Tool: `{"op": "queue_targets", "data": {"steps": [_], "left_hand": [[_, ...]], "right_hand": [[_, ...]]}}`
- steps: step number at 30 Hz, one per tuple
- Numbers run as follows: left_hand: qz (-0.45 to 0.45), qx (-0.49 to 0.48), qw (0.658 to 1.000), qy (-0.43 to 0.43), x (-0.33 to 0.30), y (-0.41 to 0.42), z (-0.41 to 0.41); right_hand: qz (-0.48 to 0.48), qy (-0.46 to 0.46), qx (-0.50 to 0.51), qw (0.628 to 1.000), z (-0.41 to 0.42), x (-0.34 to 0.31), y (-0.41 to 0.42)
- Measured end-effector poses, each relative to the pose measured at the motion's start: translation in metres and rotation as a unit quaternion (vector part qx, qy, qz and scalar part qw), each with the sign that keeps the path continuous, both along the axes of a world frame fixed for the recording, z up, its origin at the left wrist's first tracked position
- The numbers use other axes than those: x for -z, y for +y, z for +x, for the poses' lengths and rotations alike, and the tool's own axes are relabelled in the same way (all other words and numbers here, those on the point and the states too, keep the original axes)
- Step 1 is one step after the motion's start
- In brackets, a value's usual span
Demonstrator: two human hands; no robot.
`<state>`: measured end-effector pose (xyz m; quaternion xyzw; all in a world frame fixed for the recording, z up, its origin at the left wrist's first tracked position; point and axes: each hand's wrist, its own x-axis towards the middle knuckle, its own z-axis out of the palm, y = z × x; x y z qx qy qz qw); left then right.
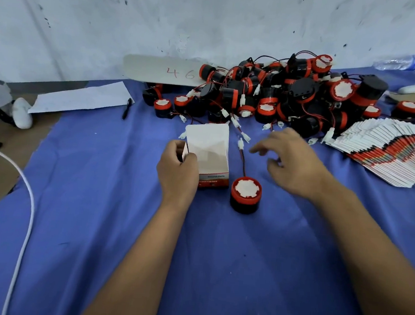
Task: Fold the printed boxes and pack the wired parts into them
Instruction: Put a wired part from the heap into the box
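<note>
Red-capped: one wired part [246,194], one folded box [208,155], two hands.

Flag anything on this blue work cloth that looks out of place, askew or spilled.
The wired parts lie in a tangled heap, leads and white plugs trailing toward the box. The flat boxes have slid into a slanted fan. A water bottle lies on its side at the far right. No damage shows.
</note>
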<state>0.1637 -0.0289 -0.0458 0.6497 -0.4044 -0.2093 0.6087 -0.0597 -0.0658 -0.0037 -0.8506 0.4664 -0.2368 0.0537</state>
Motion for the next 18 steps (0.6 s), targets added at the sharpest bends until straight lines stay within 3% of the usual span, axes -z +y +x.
{"op": "queue_targets", "data": {"steps": [2,4,7,10,18], "left_hand": [[-0.009,0.0,1.0,0.002,-0.001,0.0,0.0],[-0.023,-0.01,1.0,0.006,-0.001,0.001,0.001],[-0.035,-0.037,0.999,0.009,-0.002,0.001,0.004],[-0.037,-0.042,0.998,0.023,-0.003,0.001,0.007],[-0.062,-0.011,0.996,0.068,-0.003,-0.002,0.007]], "right_hand": [[0.075,-0.008,-0.109,0.991,-0.001,0.001,0.007],[0.107,-0.018,-0.145,0.983,0.003,-0.002,0.01],[0.149,0.039,-0.156,0.976,0.009,-0.004,0.016],[0.132,0.115,-0.136,0.975,0.016,-0.006,0.022],[0.179,0.082,-0.21,0.958,0.045,-0.001,0.037]]}}
